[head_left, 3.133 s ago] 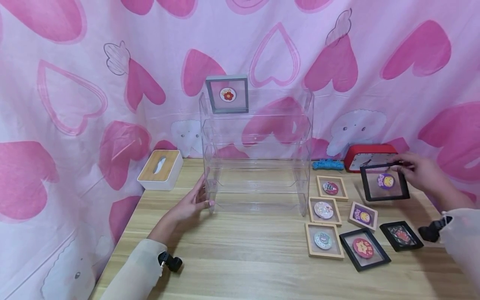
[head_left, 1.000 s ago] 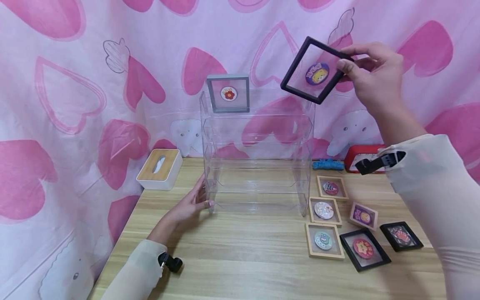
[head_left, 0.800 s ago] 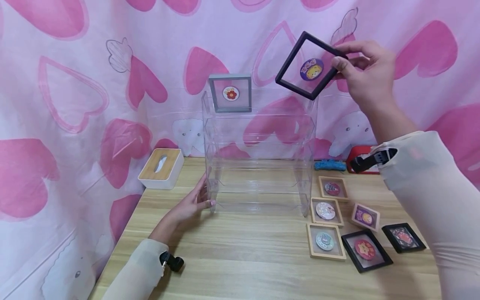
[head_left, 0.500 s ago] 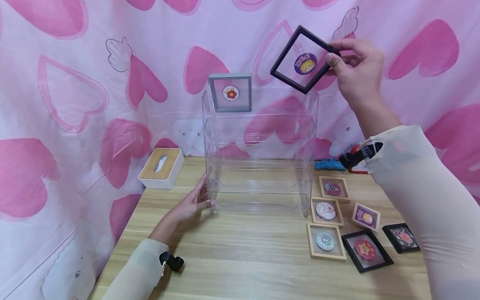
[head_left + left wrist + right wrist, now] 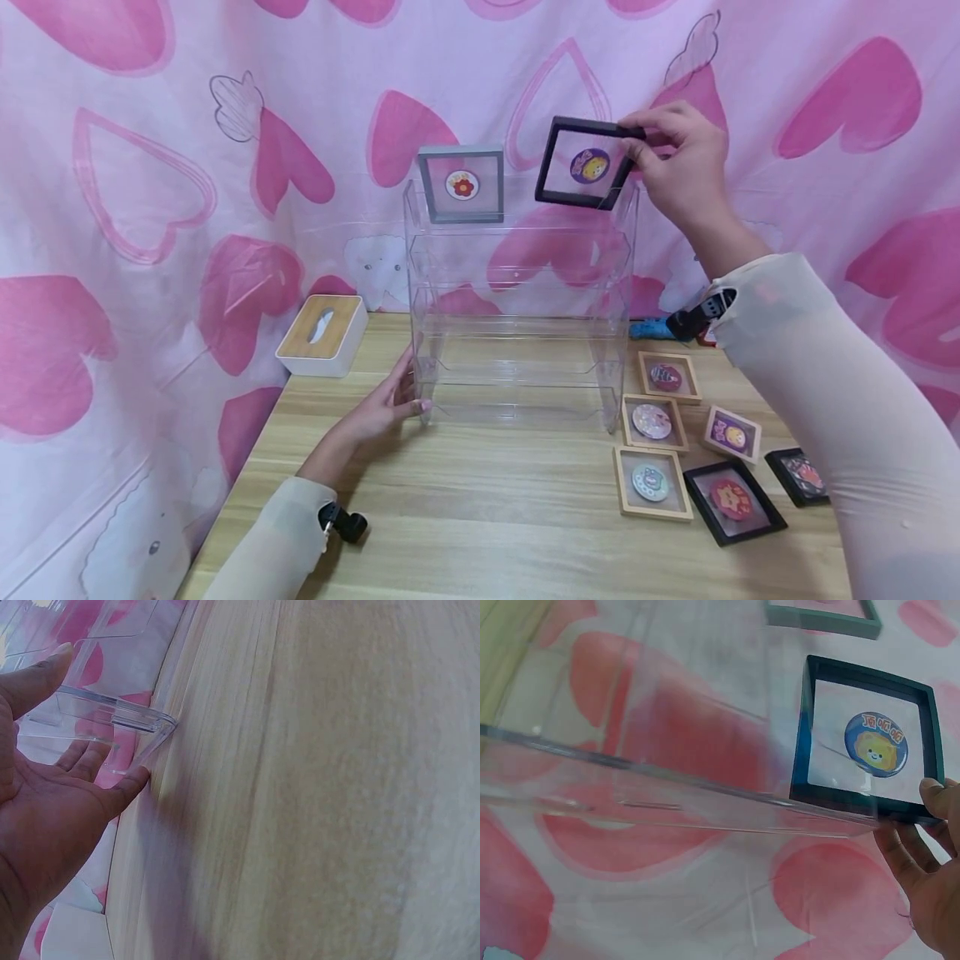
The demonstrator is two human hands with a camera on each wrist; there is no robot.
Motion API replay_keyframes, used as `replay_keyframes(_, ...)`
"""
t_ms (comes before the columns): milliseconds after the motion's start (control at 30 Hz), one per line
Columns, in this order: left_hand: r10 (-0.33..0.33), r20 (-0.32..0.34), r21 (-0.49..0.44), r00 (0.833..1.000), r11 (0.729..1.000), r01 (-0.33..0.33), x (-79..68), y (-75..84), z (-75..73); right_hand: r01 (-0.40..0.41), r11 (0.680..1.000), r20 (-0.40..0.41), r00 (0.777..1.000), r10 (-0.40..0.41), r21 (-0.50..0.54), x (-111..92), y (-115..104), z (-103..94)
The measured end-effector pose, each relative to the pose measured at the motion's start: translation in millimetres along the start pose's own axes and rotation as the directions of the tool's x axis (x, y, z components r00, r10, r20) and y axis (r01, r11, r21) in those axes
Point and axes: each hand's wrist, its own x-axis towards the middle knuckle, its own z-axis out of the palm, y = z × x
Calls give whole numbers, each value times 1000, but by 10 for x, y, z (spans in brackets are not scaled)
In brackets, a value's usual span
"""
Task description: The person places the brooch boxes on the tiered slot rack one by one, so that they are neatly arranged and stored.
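Note:
My right hand point(image 5: 682, 162) pinches the right side of a black floating frame point(image 5: 551, 162) with a purple bear badge inside. Slightly tilted, the frame is at the top tier of a clear tiered display rack point(image 5: 513, 412), right of a grey frame point(image 5: 461, 218) with a flower badge. In the right wrist view, the black frame point(image 5: 802, 750) overlaps the rack's clear side panel point(image 5: 667, 776). My left hand point(image 5: 378, 404) holds the rack's lower left side, thumb at the front edge. The left wrist view shows the hand point(image 5: 56, 817) with fingers beside the clear panel point(image 5: 139, 716).
Right of the rack lie wooden frames point(image 5: 654, 510) and black frames point(image 5: 723, 540) holding badges. A blue cord bundle point(image 5: 651, 328) sits behind them, beside a red clock mostly hidden by my sleeve. A tissue box point(image 5: 322, 333) stands at left; a pink heart curtain point(image 5: 300, 50) hangs behind.
My right hand lifted the black frame from the right of the table, carried it left over the rack, then lowered and levelled it. My left hand stayed at the rack.

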Motion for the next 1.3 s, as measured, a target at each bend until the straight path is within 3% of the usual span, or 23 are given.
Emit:
replay_keyframes(200, 8, -1, -12, 1000, 1000, -8, 6, -6, 1, 58, 985, 60, 997, -49, -161, -24, 55, 90)
replay_keyframes(333, 31, 6, -25, 1000, 999, -31, 6, -16, -1, 71, 975, 103, 993, -51, -211, -36, 67, 114)
replay_keyframes(933, 39, 4, -21, 999, 999, -39, 8, -8, 9, 68, 970, 184, 983, -24, -235, -79, 23, 102)
replay_keyframes(1300, 41, 1, -15, 999, 999, -41, 14, -13, 8, 82, 984, 139, 988, -60, -157, -94, 65, -15)
